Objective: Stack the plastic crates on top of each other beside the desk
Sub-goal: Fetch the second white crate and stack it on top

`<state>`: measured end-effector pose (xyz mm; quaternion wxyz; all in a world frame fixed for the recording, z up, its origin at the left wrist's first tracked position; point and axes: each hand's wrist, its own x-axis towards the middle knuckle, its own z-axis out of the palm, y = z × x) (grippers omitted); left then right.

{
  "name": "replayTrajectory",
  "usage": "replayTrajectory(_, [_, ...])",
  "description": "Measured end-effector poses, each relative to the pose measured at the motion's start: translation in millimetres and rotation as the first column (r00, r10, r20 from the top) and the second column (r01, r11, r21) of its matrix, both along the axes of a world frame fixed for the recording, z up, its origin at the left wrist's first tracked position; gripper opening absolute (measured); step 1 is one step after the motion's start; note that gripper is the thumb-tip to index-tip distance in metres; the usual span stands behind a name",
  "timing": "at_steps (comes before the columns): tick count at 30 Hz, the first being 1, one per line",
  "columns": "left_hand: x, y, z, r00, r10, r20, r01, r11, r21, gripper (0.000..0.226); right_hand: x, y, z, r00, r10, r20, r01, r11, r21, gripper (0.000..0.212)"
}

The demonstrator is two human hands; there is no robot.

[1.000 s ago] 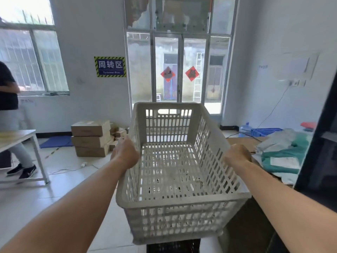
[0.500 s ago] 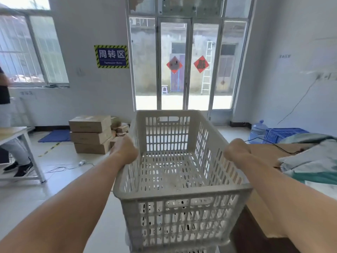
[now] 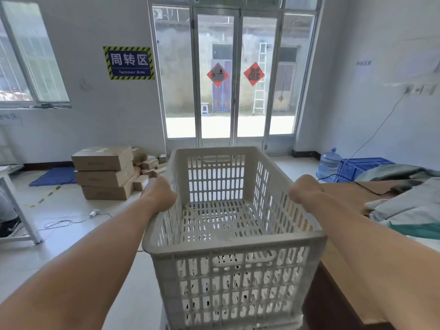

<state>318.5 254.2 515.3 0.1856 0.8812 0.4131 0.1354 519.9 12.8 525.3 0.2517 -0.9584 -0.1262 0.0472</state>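
Both hands (image 3: 160, 192) keep gripping the white crate (image 3: 228, 234), now slightly lower.

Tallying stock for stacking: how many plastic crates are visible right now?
2 for sure: the white slatted plastic crate held by both hands beside the desk, and a blue plastic crate on the floor by the right wall. Others may sit hidden beneath the white one.

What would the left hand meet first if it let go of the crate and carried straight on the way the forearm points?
Probably the loose small boxes on the floor beyond the left hand; depth is hard to judge, and past them stands the wall.
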Motion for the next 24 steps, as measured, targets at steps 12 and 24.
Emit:
replayTrajectory(12, [-9,-15,-6,0.982,0.005,-0.189,-0.002,1.0,0.015,0.038,-21,3,0,0.99,0.123,0.074,-0.101,0.962,-0.255,0.039])
replayTrajectory(24, [-59,-120,0,0.797,-0.479,-0.369,0.497,0.866,-0.051,0.048,-137,-17,-11,0.79,0.612,-0.028,-0.611,0.784,-0.111,0.058])
